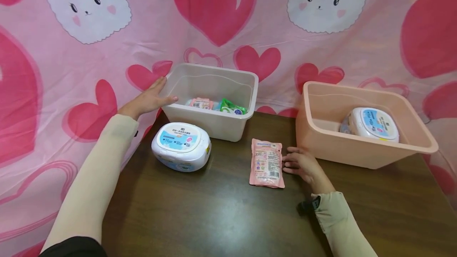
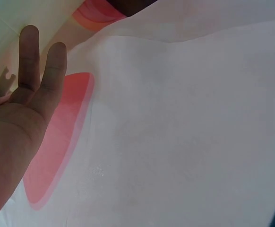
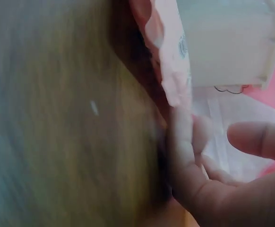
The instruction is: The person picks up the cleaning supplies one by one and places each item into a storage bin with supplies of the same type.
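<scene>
Brown tabletop [image 1: 171, 205] bears a pink, barcoded packet [image 1: 265, 163].

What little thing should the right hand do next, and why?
Maybe the right hand should pinch the pink packet: its fingers are right at the packet's edge, but its thumb stands apart, so nothing is gripped yet.

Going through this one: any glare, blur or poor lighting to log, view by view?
Head: mostly crisp, with pale glare on the dark tabletop near the bottom centre. Left wrist: dim, the left hand shaded against the heart-printed backdrop. Right wrist: tabletop smeared by blur, the right hand soft-edged too.
</scene>
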Action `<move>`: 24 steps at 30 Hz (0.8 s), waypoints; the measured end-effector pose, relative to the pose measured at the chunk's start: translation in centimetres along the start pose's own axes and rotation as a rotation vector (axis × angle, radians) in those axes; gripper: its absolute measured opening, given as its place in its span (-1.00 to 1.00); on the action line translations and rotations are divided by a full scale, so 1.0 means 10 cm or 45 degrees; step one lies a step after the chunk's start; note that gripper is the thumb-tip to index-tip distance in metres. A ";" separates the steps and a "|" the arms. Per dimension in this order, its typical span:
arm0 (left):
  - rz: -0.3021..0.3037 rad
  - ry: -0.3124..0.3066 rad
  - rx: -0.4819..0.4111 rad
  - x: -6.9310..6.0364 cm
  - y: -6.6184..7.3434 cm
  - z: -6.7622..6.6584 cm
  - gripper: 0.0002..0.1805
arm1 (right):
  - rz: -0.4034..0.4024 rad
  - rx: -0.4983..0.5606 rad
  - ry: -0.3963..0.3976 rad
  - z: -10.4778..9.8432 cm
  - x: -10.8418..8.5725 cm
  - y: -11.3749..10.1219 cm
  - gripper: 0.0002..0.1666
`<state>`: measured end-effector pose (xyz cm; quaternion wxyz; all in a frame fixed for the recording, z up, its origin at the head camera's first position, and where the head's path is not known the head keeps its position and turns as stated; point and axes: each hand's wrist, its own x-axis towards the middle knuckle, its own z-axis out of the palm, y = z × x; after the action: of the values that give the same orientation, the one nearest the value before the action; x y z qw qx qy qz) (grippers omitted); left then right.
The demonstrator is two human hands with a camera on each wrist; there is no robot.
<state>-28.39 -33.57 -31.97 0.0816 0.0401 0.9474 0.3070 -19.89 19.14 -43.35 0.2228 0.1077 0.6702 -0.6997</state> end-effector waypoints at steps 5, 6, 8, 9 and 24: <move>0.009 -0.003 0.013 0.00 0.01 0.01 0.25 | 0.065 0.219 -0.021 0.01 0.00 0.01 -0.43; 0.011 0.000 0.015 0.00 0.01 0.00 0.25 | 0.073 0.263 -0.038 0.02 0.00 0.01 -0.48; 0.015 0.004 0.017 0.00 0.01 0.00 0.24 | 0.094 0.358 -0.079 0.04 -0.01 0.01 -0.61; 0.013 0.004 0.016 -0.01 0.00 0.00 0.24 | 0.105 0.401 -0.095 0.05 -0.01 0.02 -0.68; 0.006 0.002 0.001 -0.01 0.01 0.00 0.25 | -0.009 0.453 -0.441 0.19 -0.12 0.17 -0.17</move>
<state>-28.27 -33.48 -31.93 0.0801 0.0420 0.9474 0.3069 -17.76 17.43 -44.18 0.3093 0.0212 0.4886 -0.8155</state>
